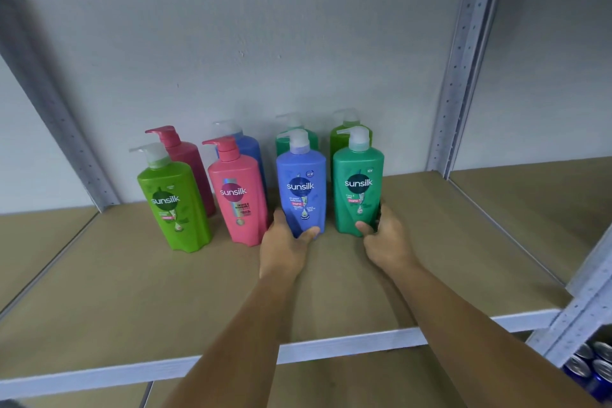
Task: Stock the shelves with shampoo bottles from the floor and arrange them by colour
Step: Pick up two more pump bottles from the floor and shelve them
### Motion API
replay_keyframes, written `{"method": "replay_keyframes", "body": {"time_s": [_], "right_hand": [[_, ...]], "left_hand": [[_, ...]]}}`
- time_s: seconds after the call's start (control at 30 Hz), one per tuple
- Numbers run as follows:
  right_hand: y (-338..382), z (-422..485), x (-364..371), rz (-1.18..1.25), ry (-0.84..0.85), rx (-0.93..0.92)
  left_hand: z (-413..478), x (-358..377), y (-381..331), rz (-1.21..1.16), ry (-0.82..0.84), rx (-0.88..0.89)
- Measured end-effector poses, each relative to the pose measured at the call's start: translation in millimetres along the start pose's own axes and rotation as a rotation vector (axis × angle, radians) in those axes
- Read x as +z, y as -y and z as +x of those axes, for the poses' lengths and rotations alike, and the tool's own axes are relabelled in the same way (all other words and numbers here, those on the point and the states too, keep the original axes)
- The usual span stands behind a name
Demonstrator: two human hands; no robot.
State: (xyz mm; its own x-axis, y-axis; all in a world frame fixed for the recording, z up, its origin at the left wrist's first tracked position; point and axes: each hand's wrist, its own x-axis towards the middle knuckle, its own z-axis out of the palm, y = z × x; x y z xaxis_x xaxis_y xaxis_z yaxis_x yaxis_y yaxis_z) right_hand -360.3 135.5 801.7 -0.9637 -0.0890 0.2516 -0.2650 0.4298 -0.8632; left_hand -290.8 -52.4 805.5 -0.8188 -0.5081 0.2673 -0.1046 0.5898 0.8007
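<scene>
Head cam: left grip (286, 242) was clamped round the blue bottle (300, 189) at its base, right grip (385, 237) round the teal bottle (358, 189) likewise, both upright on the shelf (463, 242). Held that low, I judged either could tip back into the rear row (294, 139), or blue could bump the pink bottle (238, 199) just left of the left grip. Free board lay right of the right grip, up to the post (455, 76); shelf lip (331, 346) was well behind both grips.
</scene>
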Motion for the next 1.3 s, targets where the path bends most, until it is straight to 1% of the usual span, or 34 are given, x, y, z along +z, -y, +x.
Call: {"method": "replay_keyframes", "body": {"time_s": [0.23,0.53,0.73,0.8,0.83,0.9,0.97,1.07,1.13,1.23,1.3], "right_hand": [[-0.4,-1.2,3.5,0.003,-0.037,-0.009],[-5.8,3.5,8.9,-0.026,-0.058,0.001],[-4.2,-4.5,7.3,-0.151,-0.038,-0.018],[-0.4,-13.6,1.4,-0.251,0.011,-0.012],[1.2,-20.5,-2.8,-0.34,0.052,-0.019],[3.8,-39.3,-10.9,-0.577,0.172,-0.073],[8.2,-60.7,-17.0,-0.759,0.294,-0.164],[19.8,-99.4,-22.1,-0.848,0.439,-0.289],[28.1,-125.8,-24.2,-0.858,0.48,-0.347],[39.0,-166.4,-26.8,-0.858,0.496,-0.395],[41.6,-190.2,-26.0,-0.857,0.495,-0.419]], "left_hand": [[2.2,3.5,2.2,0.116,0.007,0.027],[6.8,6.7,8.6,0.174,0.028,0.02],[-0.3,3.3,7.7,0.226,0.038,0.039],[-8.3,-4.1,8.3,0.293,0.086,0.066],[-14.7,-9.6,10.1,0.344,0.122,0.093],[-31.5,-22.7,16.3,0.449,0.197,0.157],[-47.0,-35.8,23.0,0.518,0.274,0.218],[-74.3,-53.8,29.4,0.613,0.401,0.326],[-95.9,-63.4,31.3,0.655,0.406,0.385],[-135.7,-76.6,32.2,0.738,0.322,0.425],[-161.3,-81.9,34.6,0.727,0.267,0.457]]}}
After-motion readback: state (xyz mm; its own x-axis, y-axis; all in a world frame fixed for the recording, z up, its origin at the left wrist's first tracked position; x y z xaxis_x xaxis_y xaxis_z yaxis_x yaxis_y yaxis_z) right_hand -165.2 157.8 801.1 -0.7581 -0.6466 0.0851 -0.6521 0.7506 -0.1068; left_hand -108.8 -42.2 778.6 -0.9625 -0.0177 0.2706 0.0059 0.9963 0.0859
